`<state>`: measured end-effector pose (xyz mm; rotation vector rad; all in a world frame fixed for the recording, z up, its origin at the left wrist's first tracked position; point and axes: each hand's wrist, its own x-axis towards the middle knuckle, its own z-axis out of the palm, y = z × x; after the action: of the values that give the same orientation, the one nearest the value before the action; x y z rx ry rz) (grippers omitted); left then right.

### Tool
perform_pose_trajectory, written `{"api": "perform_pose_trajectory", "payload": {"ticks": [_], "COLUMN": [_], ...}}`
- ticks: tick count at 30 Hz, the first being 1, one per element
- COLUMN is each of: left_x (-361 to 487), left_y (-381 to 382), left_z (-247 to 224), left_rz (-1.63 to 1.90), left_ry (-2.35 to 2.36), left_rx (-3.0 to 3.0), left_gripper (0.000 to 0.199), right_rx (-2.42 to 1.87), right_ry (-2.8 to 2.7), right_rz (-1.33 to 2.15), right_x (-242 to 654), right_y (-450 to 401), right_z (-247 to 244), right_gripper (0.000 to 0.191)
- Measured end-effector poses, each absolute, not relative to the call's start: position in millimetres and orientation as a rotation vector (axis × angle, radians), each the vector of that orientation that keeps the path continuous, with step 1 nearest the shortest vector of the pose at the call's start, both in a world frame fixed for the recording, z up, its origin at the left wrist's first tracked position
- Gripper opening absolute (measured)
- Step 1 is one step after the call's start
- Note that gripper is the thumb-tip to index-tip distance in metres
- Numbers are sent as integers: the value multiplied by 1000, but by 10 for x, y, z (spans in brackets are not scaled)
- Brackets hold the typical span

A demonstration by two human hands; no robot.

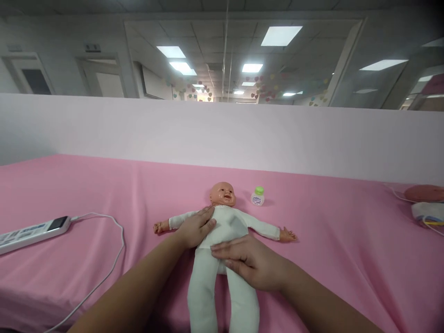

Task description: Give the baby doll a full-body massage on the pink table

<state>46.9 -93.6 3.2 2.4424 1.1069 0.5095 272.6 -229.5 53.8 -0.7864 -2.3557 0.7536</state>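
Observation:
A baby doll [229, 224] with a white cloth body lies on its back on the pink sheet [104, 185], its arms spread and its head toward the far wall. My left hand [197, 227] rests flat on the left side of its chest, fingers stretched toward the shoulder. Lower down, my right hand [251, 261] lies across the doll's belly and hip with its fingers out straight and close together. Neither hand is wrapped round anything. Beside the doll's head stands a small clear bottle [257, 197] with a green cap.
At the left lies a white power strip [34, 235], its cable [121, 240] curving toward the front edge. Another doll's head or similar pinkish object [423, 193] and a white cloth item [426, 211] sit at the far right. A low white wall [222, 134] borders the back.

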Motion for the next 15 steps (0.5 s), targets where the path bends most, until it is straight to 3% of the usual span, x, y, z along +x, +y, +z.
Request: {"api": "perform_pose_trajectory", "payload": {"ticks": [4, 10, 15], "left_x": [486, 507, 490], "left_y": [-942, -940, -928], "left_z": [15, 3, -18], "left_rz": [466, 463, 477], "left_ry": [1130, 1127, 1112], "left_rx": [2443, 2459, 2484], "left_gripper": [86, 86, 85], "right_rx": [-993, -1414, -1684], "right_ry": [-2396, -2345, -2228], "right_rz": [564, 533, 519], "right_x": [2802, 3001, 3102], "right_y": [-2039, -1715, -1666], "right_z": [368, 234, 246], "right_gripper": [49, 83, 86]}}
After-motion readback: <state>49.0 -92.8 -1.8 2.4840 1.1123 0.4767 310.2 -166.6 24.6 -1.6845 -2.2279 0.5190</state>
